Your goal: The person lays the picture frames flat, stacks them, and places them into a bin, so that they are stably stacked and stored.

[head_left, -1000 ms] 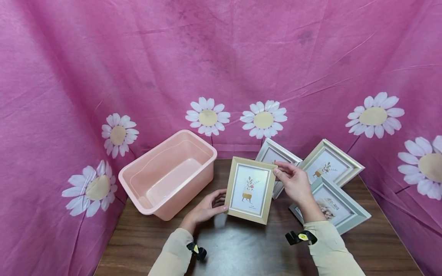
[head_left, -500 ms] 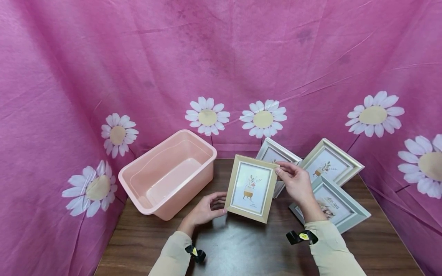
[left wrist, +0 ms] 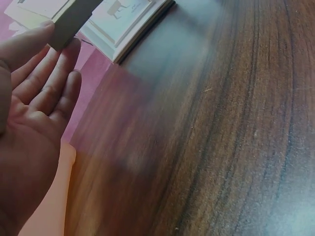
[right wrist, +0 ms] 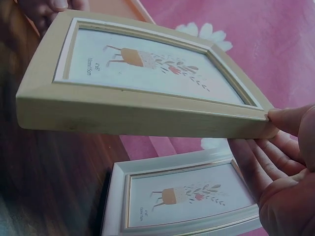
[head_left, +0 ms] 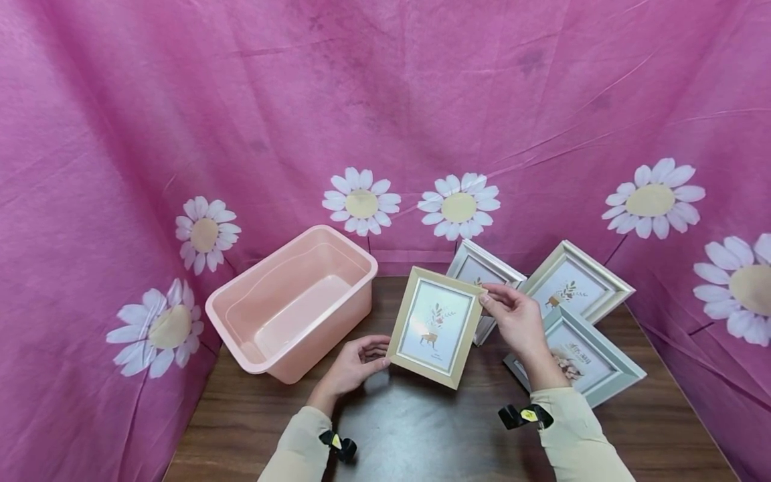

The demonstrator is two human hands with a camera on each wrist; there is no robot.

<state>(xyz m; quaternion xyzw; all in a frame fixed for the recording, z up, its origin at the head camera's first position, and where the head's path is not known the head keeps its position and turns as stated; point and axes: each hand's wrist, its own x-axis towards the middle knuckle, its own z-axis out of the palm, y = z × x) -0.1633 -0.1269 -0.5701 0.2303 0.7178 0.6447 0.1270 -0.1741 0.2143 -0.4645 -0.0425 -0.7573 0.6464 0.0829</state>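
Both hands hold a light-wood picture frame (head_left: 435,327) with a potted-plant print, raised above the table and tilted. My left hand (head_left: 358,365) pinches its lower left corner; in the left wrist view the thumb (left wrist: 29,44) lies on top and fingertips touch beneath. At the upper right corner my right hand (head_left: 519,321) pinches the frame, its thumb on the face and its fingers behind, as the right wrist view shows. Partly hidden behind it stands a white picture frame (right wrist: 120,196). To the right are a cream picture frame (head_left: 614,294) and a grey-green picture frame (head_left: 620,378).
A pink plastic tub (head_left: 325,341) with nothing in it stands on the left of the dark wood table (head_left: 241,428). A pink cloth with daisies (head_left: 385,120) hangs behind and at both sides. Each wrist wears a black strap.
The light-wood frame first shifts slightly right and up, then back to the left, its face tilting a little. My left hand follows it left; my right hand barely moves.
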